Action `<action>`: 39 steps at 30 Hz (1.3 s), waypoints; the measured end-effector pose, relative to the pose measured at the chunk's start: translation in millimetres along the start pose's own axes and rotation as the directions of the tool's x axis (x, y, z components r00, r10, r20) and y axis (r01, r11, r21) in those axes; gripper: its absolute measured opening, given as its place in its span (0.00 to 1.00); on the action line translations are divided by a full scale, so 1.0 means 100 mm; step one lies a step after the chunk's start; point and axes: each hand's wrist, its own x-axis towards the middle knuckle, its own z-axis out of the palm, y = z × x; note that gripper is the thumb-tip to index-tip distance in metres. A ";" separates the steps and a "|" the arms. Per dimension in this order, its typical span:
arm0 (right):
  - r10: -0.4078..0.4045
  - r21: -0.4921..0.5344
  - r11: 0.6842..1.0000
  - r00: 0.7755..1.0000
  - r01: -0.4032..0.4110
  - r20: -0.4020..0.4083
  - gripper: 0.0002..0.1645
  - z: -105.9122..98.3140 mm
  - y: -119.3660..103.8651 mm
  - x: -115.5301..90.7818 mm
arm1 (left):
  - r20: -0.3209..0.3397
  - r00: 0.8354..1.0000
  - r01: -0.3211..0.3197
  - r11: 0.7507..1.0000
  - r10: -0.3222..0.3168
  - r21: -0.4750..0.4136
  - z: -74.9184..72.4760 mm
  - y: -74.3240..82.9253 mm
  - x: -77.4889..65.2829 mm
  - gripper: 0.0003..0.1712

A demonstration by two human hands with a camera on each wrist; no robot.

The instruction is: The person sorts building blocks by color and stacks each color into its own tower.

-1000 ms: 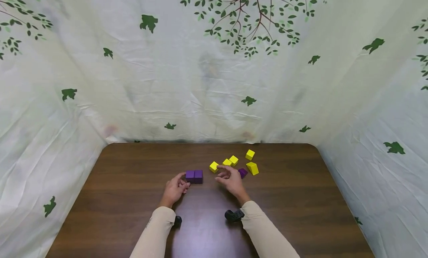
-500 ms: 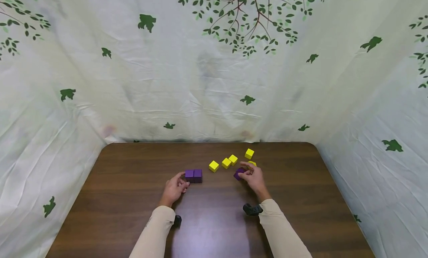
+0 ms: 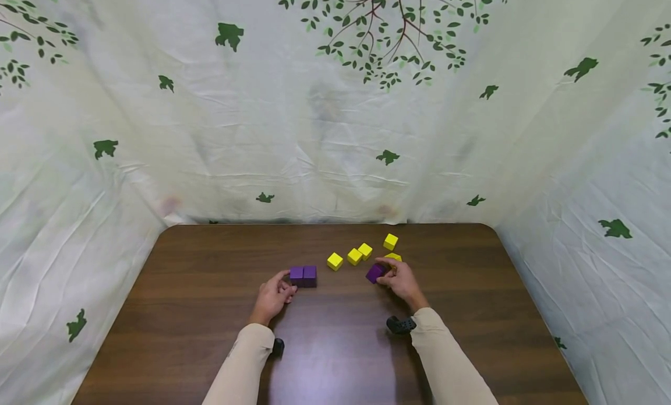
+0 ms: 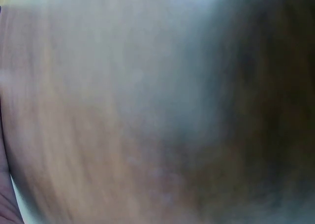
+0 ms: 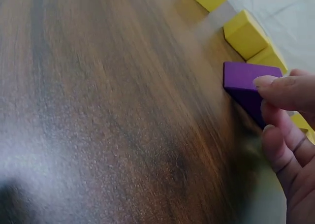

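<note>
Two purple cubes (image 3: 303, 276) stand side by side, touching, on the brown table (image 3: 335, 341). My left hand (image 3: 271, 298) is at their left end, its index finger reaching the side of the left cube. In the left wrist view only an edge of that hand shows, and the cubes are out of sight. My right hand (image 3: 402, 281) pinches a third purple block (image 3: 374, 273) between thumb and fingers, to the right of the pair. In the right wrist view this purple block (image 5: 246, 77) is turned at an angle, partly covered by the thumb.
Several yellow blocks lie beyond the hands: one nearest the purple pair (image 3: 335, 261), two close together (image 3: 359, 254), one farther back (image 3: 390, 242). Another yellow block (image 3: 394, 257) is partly hidden behind my right hand. A leaf-printed white cloth (image 3: 236, 131) rises behind the table.
My right hand has moved right, from near the yellow blocks to the single purple block, and now pinches it; the block has shifted slightly left. The left hand stays at the pair.
</note>
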 end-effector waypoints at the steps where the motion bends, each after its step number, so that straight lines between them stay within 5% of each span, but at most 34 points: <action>1: -0.003 -0.014 1.000 1.000 0.003 0.009 0.29 0.00 0.00 0.00 | -0.001 1.000 0.000 1.000 0.000 0.000 0.00 0.00 0.00 0.25; 7: -0.006 -0.070 0.997 1.000 0.007 0.015 0.26 0.02 0.02 0.03 | -0.003 1.000 -0.008 1.000 0.008 -0.001 0.01 -0.01 0.01 0.25; 20: -0.099 -0.158 0.984 0.986 0.077 -0.132 0.22 0.11 0.05 0.04 | 0.000 1.000 -0.019 1.000 0.019 0.019 0.00 -0.01 0.00 0.24; 39: -0.083 -0.110 0.992 0.978 0.063 -0.192 0.22 0.26 0.12 -0.10 | -0.006 1.000 -0.006 1.000 0.006 -0.012 0.00 -0.01 -0.01 0.24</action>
